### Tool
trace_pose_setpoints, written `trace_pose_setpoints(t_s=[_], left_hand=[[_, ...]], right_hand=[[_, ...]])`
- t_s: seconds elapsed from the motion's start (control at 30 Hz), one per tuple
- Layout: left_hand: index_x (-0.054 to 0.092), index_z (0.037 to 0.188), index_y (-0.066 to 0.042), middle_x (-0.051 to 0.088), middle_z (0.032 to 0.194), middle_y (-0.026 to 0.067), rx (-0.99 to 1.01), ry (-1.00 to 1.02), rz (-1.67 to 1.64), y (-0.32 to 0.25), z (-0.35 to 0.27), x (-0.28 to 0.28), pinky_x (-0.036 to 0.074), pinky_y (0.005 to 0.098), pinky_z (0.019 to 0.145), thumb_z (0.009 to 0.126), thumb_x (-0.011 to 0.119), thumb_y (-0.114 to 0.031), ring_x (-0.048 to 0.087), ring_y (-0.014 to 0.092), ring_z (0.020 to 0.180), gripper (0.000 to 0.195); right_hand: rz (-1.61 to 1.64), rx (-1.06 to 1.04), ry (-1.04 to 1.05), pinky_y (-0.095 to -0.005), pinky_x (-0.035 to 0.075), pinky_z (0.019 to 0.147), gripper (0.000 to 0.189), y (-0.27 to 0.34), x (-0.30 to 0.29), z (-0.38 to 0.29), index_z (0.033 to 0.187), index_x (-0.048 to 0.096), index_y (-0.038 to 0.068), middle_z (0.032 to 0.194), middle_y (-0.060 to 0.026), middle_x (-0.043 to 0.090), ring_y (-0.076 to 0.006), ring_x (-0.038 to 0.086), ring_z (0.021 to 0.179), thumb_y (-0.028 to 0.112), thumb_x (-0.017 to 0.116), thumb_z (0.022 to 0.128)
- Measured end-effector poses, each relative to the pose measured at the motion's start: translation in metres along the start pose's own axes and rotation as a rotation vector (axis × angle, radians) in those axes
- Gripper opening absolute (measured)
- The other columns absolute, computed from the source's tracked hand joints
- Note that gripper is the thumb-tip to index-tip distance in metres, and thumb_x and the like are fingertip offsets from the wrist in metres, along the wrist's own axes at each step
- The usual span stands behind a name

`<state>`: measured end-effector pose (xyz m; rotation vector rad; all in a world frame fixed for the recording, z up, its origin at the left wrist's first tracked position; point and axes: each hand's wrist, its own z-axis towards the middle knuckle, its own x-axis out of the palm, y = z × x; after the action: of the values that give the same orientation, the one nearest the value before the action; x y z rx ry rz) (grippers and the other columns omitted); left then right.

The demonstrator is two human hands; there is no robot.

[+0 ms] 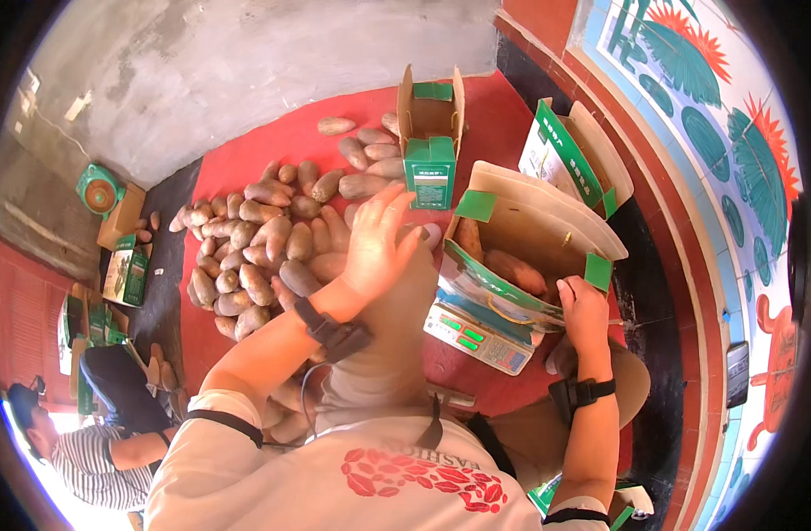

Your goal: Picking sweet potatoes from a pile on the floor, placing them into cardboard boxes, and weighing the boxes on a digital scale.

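Note:
My left hand (pixel 379 245) is raised above my knee at the right side of a heap of root vegetables (pixel 246 226) that look like sweet potatoes. Its fingers are apart and nothing is in it. My right hand (pixel 584 308) pinches the near right rim of an open cardboard box (pixel 544 232). That box rests on a digital weighing scale (pixel 478 335) with lit green displays. Inside it lie a reddish root vegetable (pixel 515 271) and another (pixel 469 237) against the left wall; the near wall hides part of the inside.
An open green box (pixel 430 166) stands beyond the heap on the red mat (pixel 491 113). Another open carton (pixel 571 152) leans near the tiled wall at right. At left are a carton (pixel 126 271), a green fan-like device (pixel 100 189) and a seated person in stripes (pixel 103 458).

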<state>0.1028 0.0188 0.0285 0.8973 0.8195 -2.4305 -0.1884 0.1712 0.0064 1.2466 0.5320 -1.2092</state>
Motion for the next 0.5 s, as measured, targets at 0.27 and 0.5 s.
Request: trace_pose_setpoints(t_s=[0.27, 0.5], left_hand=[[0.05, 0.12, -0.004, 0.048, 0.124, 0.0169, 0.037, -0.034, -0.016, -0.002, -0.001, 0.01, 0.037, 0.0419, 0.094, 0.075, 0.064, -0.009, 0.047, 0.035, 0.112, 0.047], [0.05, 0.119, -0.004, 0.05, 0.123, 0.0171, 0.02, -0.046, -0.014, -0.002, 0.0, 0.008, 0.038, 0.0425, 0.093, 0.075, 0.064, -0.007, 0.048, 0.035, 0.11, 0.046]], right_hand=[[0.002, 0.005, 0.011, -0.0432, 0.045, 0.066, 0.019, 0.002, 0.0, 0.0, 0.081, 0.059, 0.003, 0.078, -0.0173, 0.06, -0.0368, 0.058, 0.074, 0.021, 0.054, 0.087], [-0.015, 0.025, 0.025, -0.0422, 0.046, 0.067, 0.019, 0.004, 0.003, 0.002, 0.081, 0.06, 0.004, 0.079, -0.0165, 0.061, -0.0358, 0.059, 0.075, 0.022, 0.054, 0.087]])
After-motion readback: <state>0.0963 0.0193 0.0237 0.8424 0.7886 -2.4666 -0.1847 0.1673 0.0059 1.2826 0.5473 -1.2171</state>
